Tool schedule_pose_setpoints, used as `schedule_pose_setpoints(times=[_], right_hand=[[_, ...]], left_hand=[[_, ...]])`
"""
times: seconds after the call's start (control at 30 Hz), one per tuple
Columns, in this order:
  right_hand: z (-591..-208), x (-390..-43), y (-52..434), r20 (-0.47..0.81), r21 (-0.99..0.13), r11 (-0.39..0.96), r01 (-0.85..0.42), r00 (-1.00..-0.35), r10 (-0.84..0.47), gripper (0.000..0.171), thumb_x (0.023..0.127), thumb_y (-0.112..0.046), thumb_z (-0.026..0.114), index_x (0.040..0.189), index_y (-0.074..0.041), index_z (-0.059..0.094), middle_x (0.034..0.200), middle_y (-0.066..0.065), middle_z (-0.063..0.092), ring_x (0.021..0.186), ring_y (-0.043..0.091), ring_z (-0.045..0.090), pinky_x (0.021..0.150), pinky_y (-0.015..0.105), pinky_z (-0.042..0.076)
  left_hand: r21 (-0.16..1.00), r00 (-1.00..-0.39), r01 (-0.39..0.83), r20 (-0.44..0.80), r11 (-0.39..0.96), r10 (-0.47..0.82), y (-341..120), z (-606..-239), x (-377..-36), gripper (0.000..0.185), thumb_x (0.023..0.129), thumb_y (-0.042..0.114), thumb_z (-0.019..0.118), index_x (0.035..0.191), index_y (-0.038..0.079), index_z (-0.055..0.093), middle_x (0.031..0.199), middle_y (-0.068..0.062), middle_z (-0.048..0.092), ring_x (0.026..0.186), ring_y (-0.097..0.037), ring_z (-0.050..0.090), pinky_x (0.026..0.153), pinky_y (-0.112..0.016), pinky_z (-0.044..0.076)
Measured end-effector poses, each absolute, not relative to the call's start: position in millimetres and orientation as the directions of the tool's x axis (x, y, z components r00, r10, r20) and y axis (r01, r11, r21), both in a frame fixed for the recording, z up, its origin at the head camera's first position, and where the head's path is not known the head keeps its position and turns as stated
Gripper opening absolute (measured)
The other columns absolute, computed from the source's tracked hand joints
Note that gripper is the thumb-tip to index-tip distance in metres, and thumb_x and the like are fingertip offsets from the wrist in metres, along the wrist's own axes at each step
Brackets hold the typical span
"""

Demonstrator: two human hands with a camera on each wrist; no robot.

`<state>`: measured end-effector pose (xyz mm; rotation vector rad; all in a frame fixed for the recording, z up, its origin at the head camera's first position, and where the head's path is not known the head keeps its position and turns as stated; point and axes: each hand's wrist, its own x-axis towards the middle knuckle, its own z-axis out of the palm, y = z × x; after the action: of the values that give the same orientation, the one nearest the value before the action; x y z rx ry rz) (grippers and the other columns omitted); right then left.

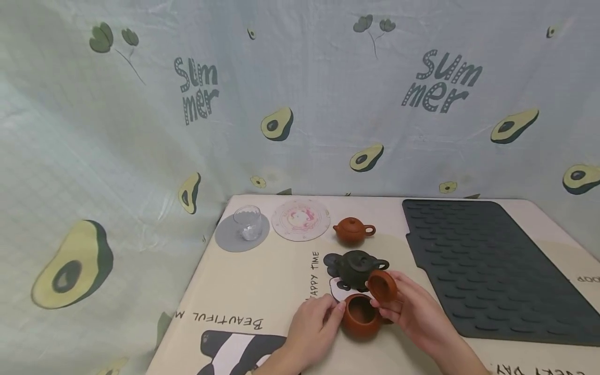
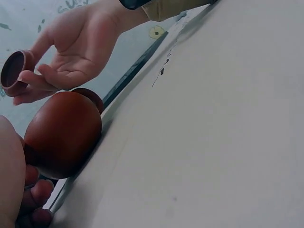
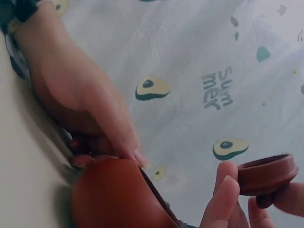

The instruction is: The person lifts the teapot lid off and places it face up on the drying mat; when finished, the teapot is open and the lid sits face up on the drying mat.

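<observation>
A reddish-brown clay teapot (image 1: 360, 332) stands lidless near the front of the table, its dark inside showing. At its left side, my left hand (image 1: 313, 333) grips it, the thumb up by the rim; the curled fingers (image 2: 35, 194) show low beside the pot in the left wrist view. My right hand (image 1: 417, 310) holds the round clay lid (image 1: 382, 287) between thumb and fingers, above and to the right of the opening. The lid is tipped, so its hollow underside shows in the head view. In the right wrist view, its knob (image 3: 264, 200) points down.
Just behind the open pot sits a dark teapot (image 1: 357, 268). Farther back is a smaller reddish-brown teapot (image 1: 351, 230). A clear glass cup (image 1: 248, 221) stands on a grey round mat (image 1: 228, 240), beside a pink patterned disc (image 1: 301, 221). A dark ridged mat (image 1: 487, 271) covers the right side.
</observation>
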<state>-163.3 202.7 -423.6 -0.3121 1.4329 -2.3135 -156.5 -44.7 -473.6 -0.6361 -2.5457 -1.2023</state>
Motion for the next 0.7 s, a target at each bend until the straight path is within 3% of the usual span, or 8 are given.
schedule_pose_setpoints(times=[0.17, 0.37, 0.53, 0.7], right_hand=[[-422.4, -160.5, 204.9, -0.032, -0.845, -0.462, 0.269, -0.888, -0.458, 0.030, 0.114, -0.024, 0.036, 0.133, -0.027, 0.059, 0.125, 0.004, 0.070, 0.103, 0.018, 0.069, 0.088, 0.029, 0.053], [-421.2, -159.6, 204.8, -0.143, -0.782, -0.510, 0.357, -0.900, -0.411, 0.028, 0.112, -0.036, 0.040, 0.124, -0.027, 0.063, 0.121, 0.007, 0.071, 0.109, 0.021, 0.068, 0.096, 0.033, 0.051], [-418.9, -159.7, 208.4, -0.171, -0.788, -0.493, 0.369, -0.900, -0.400, 0.030, 0.111, -0.039, 0.042, 0.122, -0.026, 0.067, 0.123, 0.005, 0.070, 0.114, 0.023, 0.065, 0.099, 0.034, 0.049], [-419.4, -160.0, 208.4, -0.186, -0.824, -0.458, 0.334, -0.923, -0.337, 0.031, 0.110, -0.045, 0.042, 0.118, -0.029, 0.068, 0.117, 0.004, 0.072, 0.107, 0.020, 0.068, 0.097, 0.034, 0.050]], left_hand=[[0.665, -0.871, 0.489, 0.399, 0.565, 0.286, -44.8, -472.1, -154.6, 0.029, 0.107, 0.038, 0.051, 0.082, 0.026, 0.058, 0.069, 0.019, 0.046, 0.069, -0.002, 0.046, 0.065, -0.021, 0.036], [0.655, -0.868, 0.496, 0.401, 0.570, 0.295, -46.6, -470.6, -152.9, 0.028, 0.107, 0.037, 0.051, 0.082, 0.026, 0.058, 0.069, 0.019, 0.046, 0.069, -0.003, 0.046, 0.066, -0.022, 0.036], [0.652, -0.867, 0.498, 0.402, 0.572, 0.295, -46.5, -471.3, -153.1, 0.029, 0.107, 0.037, 0.050, 0.082, 0.027, 0.057, 0.069, 0.019, 0.046, 0.070, -0.003, 0.046, 0.066, -0.022, 0.036], [0.672, -0.879, 0.476, 0.372, 0.567, 0.298, -45.9, -472.2, -153.7, 0.029, 0.108, 0.040, 0.049, 0.083, 0.027, 0.058, 0.069, 0.019, 0.046, 0.070, -0.003, 0.045, 0.066, -0.022, 0.036]])
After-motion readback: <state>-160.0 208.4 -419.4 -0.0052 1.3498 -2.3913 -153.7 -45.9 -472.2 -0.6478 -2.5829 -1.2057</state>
